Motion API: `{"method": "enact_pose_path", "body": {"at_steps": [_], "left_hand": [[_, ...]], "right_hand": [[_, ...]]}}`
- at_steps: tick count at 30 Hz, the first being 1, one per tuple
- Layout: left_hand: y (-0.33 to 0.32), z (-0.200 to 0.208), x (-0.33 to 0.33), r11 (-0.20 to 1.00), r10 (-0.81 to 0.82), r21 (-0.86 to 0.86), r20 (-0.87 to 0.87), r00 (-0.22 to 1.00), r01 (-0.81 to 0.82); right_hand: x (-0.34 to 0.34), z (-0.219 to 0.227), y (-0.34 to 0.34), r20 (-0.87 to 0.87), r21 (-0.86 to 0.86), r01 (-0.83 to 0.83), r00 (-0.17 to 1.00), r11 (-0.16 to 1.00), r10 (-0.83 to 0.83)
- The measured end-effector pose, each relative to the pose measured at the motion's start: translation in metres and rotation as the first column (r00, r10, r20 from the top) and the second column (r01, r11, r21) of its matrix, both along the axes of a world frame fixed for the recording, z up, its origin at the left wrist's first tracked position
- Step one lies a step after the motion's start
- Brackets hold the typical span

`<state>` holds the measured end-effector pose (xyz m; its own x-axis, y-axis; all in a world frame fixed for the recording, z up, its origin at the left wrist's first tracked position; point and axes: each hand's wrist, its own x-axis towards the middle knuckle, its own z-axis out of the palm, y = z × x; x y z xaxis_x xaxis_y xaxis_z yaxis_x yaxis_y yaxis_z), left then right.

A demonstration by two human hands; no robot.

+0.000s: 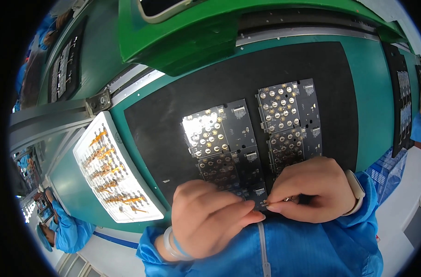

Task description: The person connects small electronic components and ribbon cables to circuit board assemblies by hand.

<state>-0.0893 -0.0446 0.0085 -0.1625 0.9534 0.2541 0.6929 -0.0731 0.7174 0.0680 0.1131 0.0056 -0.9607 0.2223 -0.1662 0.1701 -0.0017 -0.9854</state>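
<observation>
Two circuit boards [233,124]; white print [244,131] illegible; left hand [203,217] near right hand [312,189]

Circuit boards [240,131], just beyond left hand [206,217] and right hand [312,189]: smooth, with shiny, metal-looking discs [283,102]; strong glare left. Mat [159,129], beyond both hands: matt, rubber-like. Tray [156,213], left of left hand: smooth, plastic-looking. Housing [183,46], far beyond hands: glossy. Rail [135,87], beyond left hand: bright metal. Jacket [365,203], around right wrist: creased cloth, satiny sheen.
</observation>
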Motion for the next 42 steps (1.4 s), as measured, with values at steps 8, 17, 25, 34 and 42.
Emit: {"method": "enact_pose_path", "body": {"at_steps": [8, 17, 25, 34, 42], "left_hand": [[0.000, -0.003, 0.000, 1.000, 0.005, -0.002, 0.239, 0.971, -0.005], [0.004, 0.000, 0.001, 0.999, 0.041, 0.003, 0.255, 0.966, -0.043], [0.004, -0.001, 0.001, 0.999, 0.034, -0.006, 0.259, 0.965, -0.033], [-0.019, 0.006, -0.019, 0.835, 0.483, -0.064, -0.391, 0.784, -0.547], [-0.008, 0.020, 0.000, 0.995, 0.093, -0.007, -0.275, 0.957, -0.098]], "right_hand": [[0.002, -0.011, -0.002, -0.263, 0.017, 0.031, 0.964, 0.999, -0.025], [0.005, -0.011, -0.002, -0.233, 0.017, 0.012, 0.972, 1.000, -0.007], [0.005, -0.010, -0.001, -0.204, 0.008, 0.010, 0.979, 1.000, -0.008], [0.005, -0.001, -0.001, -0.039, 0.016, 0.151, 0.988, 0.988, -0.150], [-0.002, 0.006, -0.009, 0.145, 0.078, 0.115, 0.981, 0.990, -0.126]]}}
